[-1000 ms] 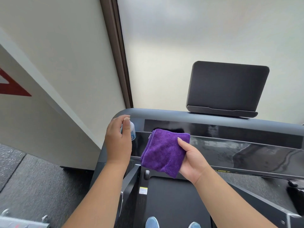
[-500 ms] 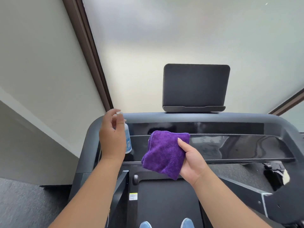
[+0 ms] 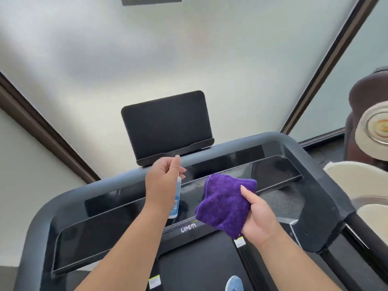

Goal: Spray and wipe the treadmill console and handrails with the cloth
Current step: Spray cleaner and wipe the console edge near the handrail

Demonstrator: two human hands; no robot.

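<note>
Since 1 s ago, our left hand (image 3: 162, 181) w/ the small clear spray bottle with a blue label (image 3: 176, 201) has shifted from the console's left corner toward its middle, just below the dark rectangular tablet stand (image 3: 165, 124); our view has swung right too. Our right hand (image 3: 259, 215) keeps the same hold on the folded purple microfibre cloth (image 3: 225, 203), in front of the console, no clear contact w/ it.

Left fingers are curled round the bottle neck, index finger up on top of the nozzle. Right thumb lies across the cloth's near face, other fingers hidden behind it, so clamped on the cloth.

Progress, as we judge it: early. We're at the spray step. The glossy black treadmill console panel (image 3: 241, 166) shows faint streaks/reflections, but we can't tell wet from glare, so can't say any section is wiped. Grey rounded handrails (image 3: 327, 185) on both sides look untouched; all wiping seems left.

Materials: cloth is plush, thick, soft-edged, should soak spray well. Console is smooth, hard, shiny, a long shallow tray shape. Handrail frame is matte, w/ rounded corners. Bottle is slim, cylindrical plastic.
</note>
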